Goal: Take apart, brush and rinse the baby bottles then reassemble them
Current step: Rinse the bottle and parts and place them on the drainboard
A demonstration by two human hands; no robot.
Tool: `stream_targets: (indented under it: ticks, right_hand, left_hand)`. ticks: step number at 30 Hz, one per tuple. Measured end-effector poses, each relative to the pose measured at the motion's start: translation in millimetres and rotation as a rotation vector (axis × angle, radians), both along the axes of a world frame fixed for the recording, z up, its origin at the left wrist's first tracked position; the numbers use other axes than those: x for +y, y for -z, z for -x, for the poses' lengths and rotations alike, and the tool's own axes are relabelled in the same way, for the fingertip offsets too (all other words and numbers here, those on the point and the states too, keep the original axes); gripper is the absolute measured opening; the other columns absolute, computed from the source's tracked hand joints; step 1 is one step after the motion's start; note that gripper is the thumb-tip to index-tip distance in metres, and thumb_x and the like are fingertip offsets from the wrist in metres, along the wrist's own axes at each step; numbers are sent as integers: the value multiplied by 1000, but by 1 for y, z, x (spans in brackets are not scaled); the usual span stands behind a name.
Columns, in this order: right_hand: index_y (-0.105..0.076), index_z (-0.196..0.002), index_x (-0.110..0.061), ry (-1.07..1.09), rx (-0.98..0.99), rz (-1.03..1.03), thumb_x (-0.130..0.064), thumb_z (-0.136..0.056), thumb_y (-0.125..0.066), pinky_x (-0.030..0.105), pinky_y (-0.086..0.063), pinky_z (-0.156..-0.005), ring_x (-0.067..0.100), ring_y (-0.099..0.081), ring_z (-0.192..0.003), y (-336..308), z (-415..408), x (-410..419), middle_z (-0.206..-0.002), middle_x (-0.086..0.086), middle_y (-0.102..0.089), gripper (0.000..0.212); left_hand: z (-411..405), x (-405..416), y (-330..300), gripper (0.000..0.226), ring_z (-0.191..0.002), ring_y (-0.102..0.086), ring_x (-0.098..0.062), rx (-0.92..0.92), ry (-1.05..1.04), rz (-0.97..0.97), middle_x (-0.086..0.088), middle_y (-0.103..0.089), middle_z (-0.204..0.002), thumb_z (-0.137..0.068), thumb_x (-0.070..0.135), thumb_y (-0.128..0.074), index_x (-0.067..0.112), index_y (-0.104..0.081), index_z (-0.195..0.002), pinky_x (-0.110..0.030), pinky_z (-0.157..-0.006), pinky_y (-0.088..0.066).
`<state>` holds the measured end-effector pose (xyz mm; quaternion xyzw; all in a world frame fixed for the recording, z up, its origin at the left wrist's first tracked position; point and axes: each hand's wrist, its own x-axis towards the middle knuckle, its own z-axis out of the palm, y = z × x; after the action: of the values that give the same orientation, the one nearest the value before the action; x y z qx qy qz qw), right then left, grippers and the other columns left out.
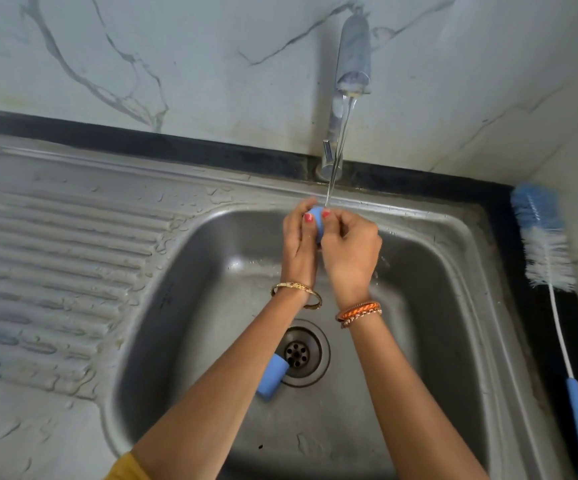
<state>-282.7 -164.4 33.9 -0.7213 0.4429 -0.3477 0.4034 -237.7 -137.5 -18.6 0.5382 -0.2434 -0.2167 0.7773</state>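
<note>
Both hands hold a small blue bottle part [316, 220] over the steel sink [190, 271], under a thin stream of water from the tap [353, 57]. My left hand [298, 240] grips it from the left, and my right hand [350, 251] grips it from the right with fingertips on top. Most of the part is hidden between the fingers. A second blue part, a cap [272, 375], lies on its side on the sink floor beside the drain [298, 353], partly covered by my left forearm.
A long bottle brush [547, 244] with blue and white bristles and a blue handle lies on the black counter edge right of the sink. The ribbed, wet draining board [55, 258] spreads to the left. A marble wall stands behind.
</note>
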Motion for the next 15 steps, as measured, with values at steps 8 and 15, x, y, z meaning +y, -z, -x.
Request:
stream_targets:
  ticks: [8,15]
  right_hand:
    - [-72,-93,-13,-138,155,289,-24,-94,-52,34,-46,-72,29,-64,-76,7,7,-1,-80,10,-71,23]
    - [-66,-71,-13,-487,279,921,-11,-79,-54,31,-37,-66,23,-61,-61,25,31,-32,-62,1,-62,14]
  left_hand:
    - [1,-9,-4,31,-67,-59,3,270,-24,-27,1,-57,-80,-102,19,-28,17,-56,-92,-10,-61,-46]
    - [-25,-6,-33,52,-32,-39,-7,709,294,-252,-2,-56,-43,-100,41,-25,7,-59,-82,-14,-37,-29]
